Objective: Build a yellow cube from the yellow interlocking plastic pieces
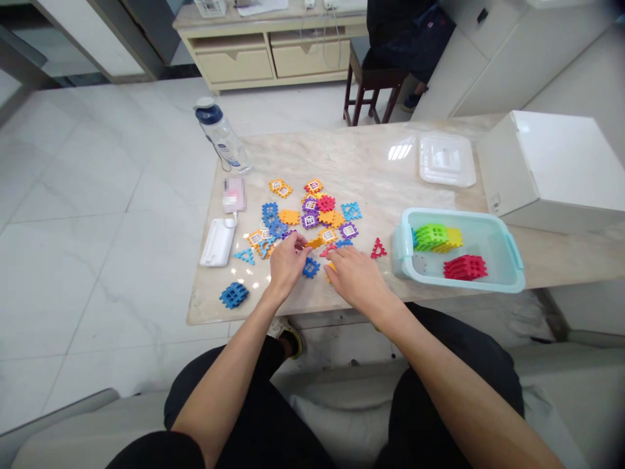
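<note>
Near edge of the marble tabletop [371,189]: a small orange block piece [313,243] is being pinched between the fingers of the left hand [288,264]. The right hand [356,277] is being held low and open, fingers spread and not seen grasping, with a yellow piece [331,270] partly hidden beneath them. A blue stack [234,295] is being kept apart near the left edge. Mid-table, many loose pieces [307,215] are being left unstacked. Near the right edge, a pale teal plastic tub [454,213] is being filled: a green stack [430,238], a yellow stack [454,239] and a red stack [465,267] are inside. Farther off, a clear lid [446,159] is being left lying flat.
</note>
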A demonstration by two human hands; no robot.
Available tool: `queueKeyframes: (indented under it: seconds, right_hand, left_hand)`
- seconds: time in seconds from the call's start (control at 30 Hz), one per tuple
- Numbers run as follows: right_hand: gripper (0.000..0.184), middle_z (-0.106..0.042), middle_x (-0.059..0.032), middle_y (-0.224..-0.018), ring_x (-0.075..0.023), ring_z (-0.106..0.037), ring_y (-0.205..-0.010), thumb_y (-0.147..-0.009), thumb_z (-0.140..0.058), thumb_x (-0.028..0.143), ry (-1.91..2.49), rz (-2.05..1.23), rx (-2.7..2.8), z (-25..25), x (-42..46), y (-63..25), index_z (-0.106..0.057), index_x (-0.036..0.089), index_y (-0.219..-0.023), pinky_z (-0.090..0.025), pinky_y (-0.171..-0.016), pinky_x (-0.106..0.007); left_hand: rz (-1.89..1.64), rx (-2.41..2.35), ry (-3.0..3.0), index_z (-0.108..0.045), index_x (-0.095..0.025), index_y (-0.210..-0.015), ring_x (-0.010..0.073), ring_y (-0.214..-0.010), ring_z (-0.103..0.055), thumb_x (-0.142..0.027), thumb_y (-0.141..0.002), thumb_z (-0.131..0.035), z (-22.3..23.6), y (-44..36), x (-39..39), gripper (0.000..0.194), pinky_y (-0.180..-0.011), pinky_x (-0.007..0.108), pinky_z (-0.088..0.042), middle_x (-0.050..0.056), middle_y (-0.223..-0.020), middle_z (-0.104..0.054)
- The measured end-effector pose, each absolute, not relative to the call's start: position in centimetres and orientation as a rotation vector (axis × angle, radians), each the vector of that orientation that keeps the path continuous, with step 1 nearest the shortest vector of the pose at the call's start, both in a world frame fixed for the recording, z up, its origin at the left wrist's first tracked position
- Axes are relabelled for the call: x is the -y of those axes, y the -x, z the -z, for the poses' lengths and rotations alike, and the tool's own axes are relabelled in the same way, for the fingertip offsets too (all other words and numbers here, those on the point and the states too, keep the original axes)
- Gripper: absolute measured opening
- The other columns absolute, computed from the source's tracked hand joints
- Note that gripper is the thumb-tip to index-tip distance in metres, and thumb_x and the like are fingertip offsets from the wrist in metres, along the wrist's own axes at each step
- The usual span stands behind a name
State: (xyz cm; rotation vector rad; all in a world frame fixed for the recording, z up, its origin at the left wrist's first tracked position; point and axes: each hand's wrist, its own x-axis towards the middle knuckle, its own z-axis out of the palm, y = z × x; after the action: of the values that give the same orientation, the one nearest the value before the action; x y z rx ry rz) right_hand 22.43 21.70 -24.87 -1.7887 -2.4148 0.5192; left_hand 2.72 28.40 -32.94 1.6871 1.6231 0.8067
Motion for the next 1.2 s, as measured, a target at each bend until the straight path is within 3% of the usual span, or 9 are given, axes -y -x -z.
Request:
queueKeyframes:
  seconds: [0.13,0.23,0.3,0.5,0.6,0.73,1.03,1.13,1.2]
  right_hand:
    - [0.034,-0.079,-0.0178,-0.137,-0.0355,-0.069,-0.131,-0.116,-0.056,0.027,1.794,-0.421,2.298,24.6,-22.4,-23.1,-0.072,0.013,-0.143,-0.057,-0.11,-0.048]
    - [0.054,-0.074,-0.0209,-0.15,-0.039,-0.067,-0.137,-0.113,-0.068,0.038,1.763,-0.411,2.277,24.6,-22.7,-23.6,-0.061,0.012,-0.16,-0.058,-0.112,-0.053]
    - [0.06,-0.074,-0.0211,-0.15,-0.0387,-0.068,-0.137,-0.111,-0.072,0.043,1.728,-0.443,2.298,24.6,-22.8,-23.8,-0.06,0.013,-0.162,-0.058,-0.113,-0.054]
    - [0.047,-0.078,-0.018,-0.144,-0.0352,-0.07,-0.134,-0.108,-0.077,0.037,1.736,-0.456,2.392,24.5,-22.7,-25.2,-0.069,0.018,-0.15,-0.057,-0.112,-0.048]
    - [0.042,-0.079,-0.0184,-0.136,-0.0371,-0.069,-0.133,-0.103,-0.082,0.033,1.764,-0.461,2.567,25.0,-22.5,-25.7,-0.072,0.016,-0.141,-0.055,-0.112,-0.048]
    - [0.038,-0.079,-0.0188,-0.134,-0.0373,-0.068,-0.13,-0.103,-0.082,0.033,1.759,-0.511,2.728,26.6,-21.9,-25.6,-0.073,0.014,-0.135,-0.055,-0.109,-0.047]
    - [0.047,-0.075,-0.0184,-0.145,-0.0371,-0.065,-0.136,-0.104,-0.078,0.032,1.745,-0.559,2.688,27.2,-21.8,-25.1,-0.068,0.016,-0.147,-0.053,-0.114,-0.048]
    - [0.062,-0.072,-0.0185,-0.152,-0.0387,-0.064,-0.138,-0.103,-0.081,0.04,1.74,-0.561,2.636,26.6,-22.1,-25.2,-0.063,0.017,-0.157,-0.052,-0.116,-0.052]
    - [0.059,-0.073,-0.0191,-0.151,-0.0385,-0.064,-0.139,-0.107,-0.075,0.046,1.751,-0.529,2.553,26.0,-23.0,-25.4,-0.064,0.015,-0.156,-0.052,-0.117,-0.052]
  left_hand:
    - [-0.973,-1.326,-1.137,-0.073,-0.02,-0.114,0.0183,-0.075,-0.07,-0.039,-0.078,-0.095,31.4,-3.0,-27.8,0.046,-0.076,0.03,-0.051,-0.001,-0.082,-0.076]
    - [-0.92,-1.196,-0.934,-0.077,-0.018,-0.116,0.0175,-0.076,-0.072,-0.047,-0.07,-0.102,30.4,-3.4,-26.7,0.06,-0.075,0.029,-0.052,0.001,-0.084,-0.079]
    - [-0.885,-1.156,-0.9,-0.076,-0.018,-0.11,0.0183,-0.078,-0.074,-0.048,-0.071,-0.103,29.9,-3.9,-25.7,0.056,-0.077,0.03,-0.054,0.003,-0.086,-0.081]
    - [-0.811,-1.104,-0.941,-0.077,-0.019,-0.102,0.0222,-0.094,-0.079,-0.051,-0.08,-0.097,28.7,-4.5,-24.7,0.043,-0.088,0.033,-0.058,0.008,-0.099,-0.085]
    - [-0.819,-1.132,-0.784,-0.078,-0.019,-0.106,0.0217,-0.098,-0.079,-0.054,-0.088,-0.088,28.5,-3.8,-25.4,0.04,-0.086,0.032,-0.058,0.011,-0.113,-0.084]
    - [-0.885,-1.183,-0.67,-0.077,-0.02,-0.105,0.0193,-0.094,-0.076,-0.045,-0.088,-0.085,28.9,-2.8,-26.0,0.032,-0.083,0.029,-0.055,0.01,-0.113,-0.084]
    - [-0.876,-1.158,-0.727,-0.077,-0.019,-0.105,0.0189,-0.093,-0.075,-0.038,-0.092,-0.079,28.9,-2.4,-26.0,0.023,-0.085,0.03,-0.055,0.009,-0.11,-0.081]
    - [-0.884,-1.141,-0.715,-0.077,-0.019,-0.106,0.0184,-0.093,-0.075,-0.037,-0.093,-0.079,28.6,-1.9,-26.1,0.023,-0.084,0.03,-0.055,0.009,-0.111,-0.081]
    - [-0.908,-1.141,-0.71,-0.077,-0.019,-0.106,0.018,-0.093,-0.075,-0.036,-0.093,-0.079,28.3,-1.6,-26.3,0.022,-0.084,0.029,-0.055,0.009,-0.111,-0.081]
